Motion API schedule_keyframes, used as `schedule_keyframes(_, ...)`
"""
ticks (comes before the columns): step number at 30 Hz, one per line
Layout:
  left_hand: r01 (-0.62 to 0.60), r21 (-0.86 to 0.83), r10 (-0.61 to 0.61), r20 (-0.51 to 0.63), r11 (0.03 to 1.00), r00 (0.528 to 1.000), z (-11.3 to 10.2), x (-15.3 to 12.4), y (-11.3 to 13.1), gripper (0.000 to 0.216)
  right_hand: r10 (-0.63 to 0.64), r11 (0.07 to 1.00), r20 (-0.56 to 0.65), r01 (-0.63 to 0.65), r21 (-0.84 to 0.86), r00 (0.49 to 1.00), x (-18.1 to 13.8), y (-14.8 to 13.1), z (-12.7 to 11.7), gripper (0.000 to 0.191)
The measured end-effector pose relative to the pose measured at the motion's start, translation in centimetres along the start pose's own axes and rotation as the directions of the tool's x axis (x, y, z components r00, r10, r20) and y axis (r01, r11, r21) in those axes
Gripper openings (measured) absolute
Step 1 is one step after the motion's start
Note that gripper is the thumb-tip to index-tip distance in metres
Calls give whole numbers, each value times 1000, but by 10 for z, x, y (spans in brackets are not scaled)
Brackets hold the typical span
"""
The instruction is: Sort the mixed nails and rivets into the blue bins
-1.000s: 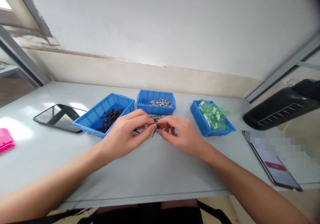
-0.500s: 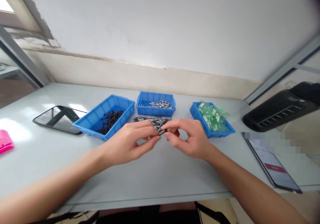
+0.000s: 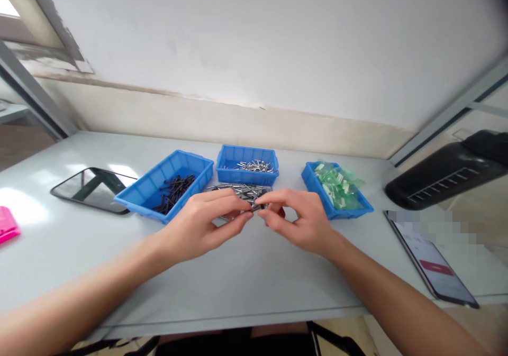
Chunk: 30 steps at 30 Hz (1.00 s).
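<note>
My left hand point(image 3: 212, 218) and my right hand point(image 3: 299, 218) meet fingertip to fingertip over the middle of the table. Thumb and forefinger of each are pinched on a small metal piece point(image 3: 256, 206), too small and partly covered to tell its kind. Just behind the fingers lies a pile of long silvery metal pins or screws point(image 3: 242, 188), partly hidden by both hands. To the left, a blue bin point(image 3: 143, 206) has dark screws point(image 3: 177, 191) in it. Farther back, a smaller blue bin point(image 3: 246, 176) contains short shiny metal pins point(image 3: 257, 166).
On the right stands a blue bin point(image 3: 311, 180) with green plastic packets point(image 3: 337, 185). Beyond it are a black bottle point(image 3: 440, 179) and a phone point(image 3: 432, 263). A black-framed mirror point(image 3: 93, 189) and a pink object point(image 3: 7, 224) lie at left. A wall rises behind the table.
The fingertips of both hands have shifted slightly to the left, and less of the small metal piece shows between them. The bins and their contents look the same.
</note>
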<state>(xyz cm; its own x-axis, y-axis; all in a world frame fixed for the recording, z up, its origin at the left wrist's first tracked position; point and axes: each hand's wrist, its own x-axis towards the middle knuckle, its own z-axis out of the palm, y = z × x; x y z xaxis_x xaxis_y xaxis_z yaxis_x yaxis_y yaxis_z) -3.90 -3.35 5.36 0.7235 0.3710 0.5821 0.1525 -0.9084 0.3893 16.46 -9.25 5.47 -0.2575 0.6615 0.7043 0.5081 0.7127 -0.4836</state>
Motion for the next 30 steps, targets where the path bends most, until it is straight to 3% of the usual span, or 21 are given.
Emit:
schedule_keyframes(5,-33,110,49,-147,993,988,-1,0,1,8,106,994,69,-105,-16,992,1,3,-1,9)
schedule_keyframes(10,-74,220,97,-96,973,991,0,-2,-2,6,125,992,214,-115,-59,969,1,3,2,8)
schedule_keyframes(16,-80,229,100,-77,970,992,2,-2,-2,3,120,992,343,-101,-73,932,-1,3,5,8)
schedule_keyframes(24,21,174,-8,-79,985,997,0,-1,0,5,139,988,329,-111,-105,934,0,3,3,7)
schedule_keyframes(30,54,117,-46,-71,992,996,-1,0,1,4,125,987,204,-102,-120,971,0,7,0,7)
